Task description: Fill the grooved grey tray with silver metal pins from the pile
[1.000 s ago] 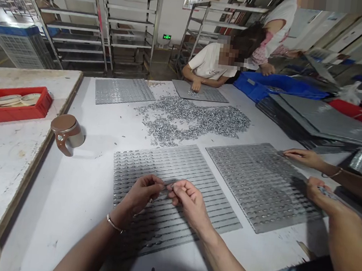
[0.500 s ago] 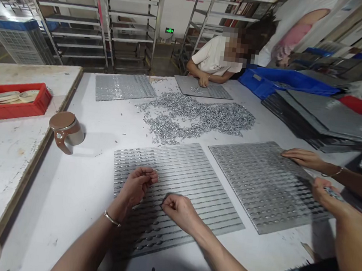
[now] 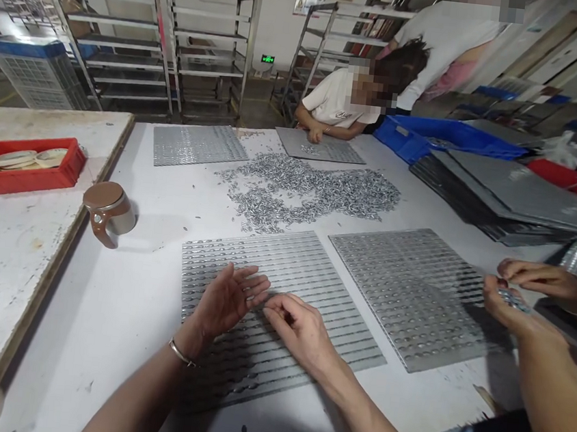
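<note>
Above the left part of a grey ridged board (image 3: 320, 309), my left hand (image 3: 228, 299) is turned palm up with its fingers stretched out. No piece can be made out on its palm. Close to those fingertips, my right hand (image 3: 300, 330) has thumb and fingers pinched together; whatever they hold is hidden. Rows of small shiny oval metal pieces (image 3: 199, 255) line the board's left side, while its right side shows bare ridges. Beyond the board a large loose pile of the same silvery pieces (image 3: 317, 188) covers the white table.
A co-worker's hands (image 3: 522, 295) hold silvery pieces beside a second filled board (image 3: 404, 297) on the right. Across the table another person leans over a board (image 3: 321, 149). A brown-lidded mug (image 3: 111, 211), a red tray (image 3: 25, 171) and stacked dark boards (image 3: 507, 191) stand around.
My left hand has opened from curled fingers to a flat palm. My right hand has moved slightly up toward it, still pinched. The co-worker's hands at right have come together.
</note>
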`<action>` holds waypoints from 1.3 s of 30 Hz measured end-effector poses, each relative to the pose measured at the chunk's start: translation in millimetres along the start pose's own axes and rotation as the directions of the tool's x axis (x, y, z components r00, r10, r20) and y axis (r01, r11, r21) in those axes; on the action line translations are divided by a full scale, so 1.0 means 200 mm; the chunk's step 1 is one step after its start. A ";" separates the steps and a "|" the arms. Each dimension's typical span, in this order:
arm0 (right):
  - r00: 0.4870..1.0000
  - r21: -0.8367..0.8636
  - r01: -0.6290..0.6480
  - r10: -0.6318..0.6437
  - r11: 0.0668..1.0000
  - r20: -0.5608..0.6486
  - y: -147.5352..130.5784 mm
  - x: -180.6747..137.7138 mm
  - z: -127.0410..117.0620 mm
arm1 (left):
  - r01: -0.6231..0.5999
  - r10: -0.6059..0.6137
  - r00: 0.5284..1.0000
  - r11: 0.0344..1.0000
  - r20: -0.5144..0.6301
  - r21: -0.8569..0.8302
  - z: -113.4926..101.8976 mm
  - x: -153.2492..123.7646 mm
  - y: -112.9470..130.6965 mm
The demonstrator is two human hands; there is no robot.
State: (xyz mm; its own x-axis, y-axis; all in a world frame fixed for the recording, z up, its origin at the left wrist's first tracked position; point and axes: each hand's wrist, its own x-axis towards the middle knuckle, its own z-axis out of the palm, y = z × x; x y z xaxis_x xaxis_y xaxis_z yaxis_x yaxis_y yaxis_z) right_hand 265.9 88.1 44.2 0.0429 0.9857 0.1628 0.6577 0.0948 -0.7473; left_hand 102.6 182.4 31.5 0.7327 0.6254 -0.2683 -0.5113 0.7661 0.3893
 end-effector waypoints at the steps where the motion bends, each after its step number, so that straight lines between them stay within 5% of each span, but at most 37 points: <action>1: 0.995 -0.029 0.089 -0.090 0.996 -0.046 -0.01 0.00 0.00 | 0.012 -0.012 1.000 1.000 0.023 -0.003 0.01 -0.01 0.00; 7: 0.939 -0.127 0.313 -0.327 0.941 -0.104 0.02 0.01 0.05 | 0.063 -0.062 0.996 0.998 0.061 -0.018 0.03 -0.03 -0.02; 14: 0.960 -0.046 0.265 -0.259 0.963 0.109 0.01 0.04 0.01 | 0.103 -0.105 0.994 0.993 0.034 0.054 0.05 -0.04 -0.05; 21: 0.960 -0.054 0.225 -0.211 0.973 0.185 0.00 0.06 0.04 | 0.092 -0.090 0.996 0.981 -0.017 0.169 0.07 -0.06 -0.08; 24: 0.968 -0.007 0.218 -0.215 0.976 0.131 0.00 0.05 0.02 | 0.099 -0.093 0.994 0.984 -0.049 0.148 0.06 -0.06 -0.08; 28: 0.998 0.129 -0.030 0.022 0.991 0.061 0.05 0.00 -0.02 | -0.042 0.071 0.976 0.989 -0.204 0.141 0.05 -0.03 -0.04; 32: 0.909 0.359 -0.414 0.357 0.837 0.215 0.16 -0.09 0.04 | -0.191 0.238 0.884 0.970 -0.403 0.152 0.04 0.00 0.01; 35: 0.894 0.371 -0.446 0.389 0.814 0.221 0.21 -0.14 0.14 | -0.248 0.282 0.830 0.959 -0.481 0.134 0.03 0.02 0.03; 39: 0.919 0.273 -0.394 0.371 0.878 0.133 0.21 -0.18 0.23 | -0.256 0.272 0.828 0.961 -0.490 0.101 0.00 0.03 0.02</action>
State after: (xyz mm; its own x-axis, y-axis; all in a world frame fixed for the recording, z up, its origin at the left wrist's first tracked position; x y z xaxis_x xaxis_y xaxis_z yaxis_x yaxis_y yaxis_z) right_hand 257.6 63.6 -23.2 0.1837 0.9595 -0.2134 0.3552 -0.2672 -0.8958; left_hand 105.1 189.0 31.6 0.2478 0.7987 -0.5484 -0.6339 0.5617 0.5316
